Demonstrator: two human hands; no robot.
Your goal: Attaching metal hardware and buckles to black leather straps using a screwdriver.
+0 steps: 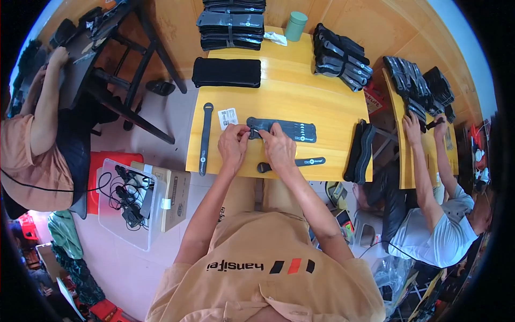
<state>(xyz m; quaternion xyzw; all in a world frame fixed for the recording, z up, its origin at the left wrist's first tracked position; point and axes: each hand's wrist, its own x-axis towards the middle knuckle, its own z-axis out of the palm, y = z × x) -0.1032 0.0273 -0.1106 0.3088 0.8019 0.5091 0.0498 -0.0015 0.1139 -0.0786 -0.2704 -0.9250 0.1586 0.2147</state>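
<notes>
A flat set of black straps [298, 130] lies side by side on the yellow wooden table, its left end between my hands. The fingers of my left hand [233, 147] are pinched at that left end, by the strap's slotted tip. My right hand [279, 149] grips the near edge of the same straps with thumb and fingers. Exactly what sits between my fingertips is too small to make out. One loose black strap [204, 145] with a slotted end lies left of my left hand. Another loose strap [312, 162] sits under my right wrist. Beyond my left hand is a white printed label sheet [227, 118].
Strap stacks [230, 29] and a black bundle [227, 72] stand at the far left of the table [289, 67], near a green canister [295, 27]. More bundles [341, 58] [359, 152] lie right. A plastic bin of cables [129, 206] is left; co-workers sit on both sides.
</notes>
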